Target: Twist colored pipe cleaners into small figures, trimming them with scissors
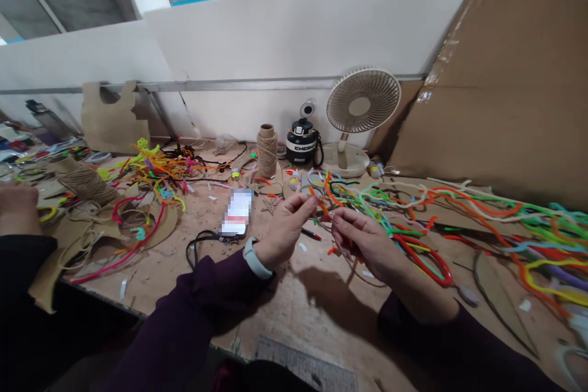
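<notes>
An orange pipe cleaner (323, 201) runs between my two hands above the middle of the table. My left hand (290, 226), with a pale band at its wrist, pinches the upper end between thumb and forefinger. Closed round its lower part is my right hand (362, 239); an orange end pokes out beneath the fingers. Just behind the hands a dark pen (311, 234) lies on the tabletop. Many coloured pipe cleaners (441, 202) are spread to the right. A small star shape (269, 206) lies left of my fingers.
A phone (236, 213) lies left of my hands. Behind stand a twine spool (267, 153), a black bottle (302, 146) and a fan (362, 101). Another twine roll (85, 180) and a tangle of pipe cleaners (151, 165) sit left. Another person's hand (18, 207) is at the far left.
</notes>
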`<state>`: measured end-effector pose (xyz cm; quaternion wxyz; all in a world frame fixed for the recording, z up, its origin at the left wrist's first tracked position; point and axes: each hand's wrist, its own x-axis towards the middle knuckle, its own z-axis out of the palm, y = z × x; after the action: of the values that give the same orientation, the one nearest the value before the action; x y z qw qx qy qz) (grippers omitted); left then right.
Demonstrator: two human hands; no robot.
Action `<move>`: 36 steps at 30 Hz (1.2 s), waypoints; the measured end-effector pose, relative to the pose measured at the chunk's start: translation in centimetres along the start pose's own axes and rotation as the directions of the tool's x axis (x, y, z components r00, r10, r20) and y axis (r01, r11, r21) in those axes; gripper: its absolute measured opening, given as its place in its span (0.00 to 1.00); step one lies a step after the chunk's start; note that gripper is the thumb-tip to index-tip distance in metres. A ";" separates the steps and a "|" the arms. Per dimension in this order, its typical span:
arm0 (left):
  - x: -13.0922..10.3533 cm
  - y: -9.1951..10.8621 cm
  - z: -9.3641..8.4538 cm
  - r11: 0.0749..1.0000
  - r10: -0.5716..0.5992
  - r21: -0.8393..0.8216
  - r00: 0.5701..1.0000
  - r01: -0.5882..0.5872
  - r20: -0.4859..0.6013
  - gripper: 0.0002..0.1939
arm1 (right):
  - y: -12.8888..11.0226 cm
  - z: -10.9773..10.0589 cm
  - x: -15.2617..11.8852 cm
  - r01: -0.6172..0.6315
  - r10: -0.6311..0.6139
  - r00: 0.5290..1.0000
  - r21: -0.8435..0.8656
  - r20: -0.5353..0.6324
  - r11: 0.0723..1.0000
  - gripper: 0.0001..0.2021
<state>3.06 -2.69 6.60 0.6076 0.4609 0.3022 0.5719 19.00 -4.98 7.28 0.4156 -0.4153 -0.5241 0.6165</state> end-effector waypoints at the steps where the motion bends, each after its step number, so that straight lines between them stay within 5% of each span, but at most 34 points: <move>1: 0.1 0.3 -0.2 1.000 0.025 -0.008 1.000 -0.025 0.001 0.16 | -0.1 -0.1 0.0 0.016 -0.016 1.000 -0.022 -0.008 1.000 0.19; 11: -1.0 4.4 -0.8 0.998 -0.009 0.065 0.974 -0.006 0.224 0.12 | -1.6 0.0 -1.7 0.188 -0.152 0.980 -0.342 0.131 0.920 0.18; 17: -1.8 3.6 -1.5 0.981 -0.167 0.139 0.953 0.135 0.254 0.13 | -2.7 -0.7 -2.6 0.464 -0.390 0.869 -0.773 0.303 0.433 0.16; 21: -2.1 1.8 -2.3 0.958 -0.270 0.158 0.938 0.240 0.218 0.15 | -1.9 -1.1 -2.3 0.499 -0.373 0.836 -0.841 0.403 0.209 0.18; 30: -2.2 -1.1 -3.8 0.953 -0.295 0.086 0.954 0.291 0.042 0.20 | -0.8 -0.9 -1.3 0.467 -0.333 0.863 -0.851 0.379 0.240 0.17; 33: -2.0 -1.5 -4.4 0.967 -0.157 0.196 0.987 0.161 -0.036 0.17 | -0.8 -1.2 -1.1 0.447 -0.329 0.876 -0.850 0.353 0.279 0.17; 35: -2.2 -1.3 -4.8 0.887 0.153 0.448 0.986 -0.110 -0.060 0.15 | -0.9 -1.6 -1.1 0.439 -0.290 0.888 -0.846 0.357 0.303 0.16; 36: -2.3 -1.1 -4.9 0.753 0.331 0.600 0.943 -0.270 0.009 0.15 | -1.0 -1.7 -1.1 0.435 -0.268 0.893 -0.844 0.361 0.315 0.16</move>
<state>-1.25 -3.81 3.26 0.3174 0.6412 0.4169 0.5607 21.03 -5.41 8.14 0.2036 -0.3996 -0.8804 0.1543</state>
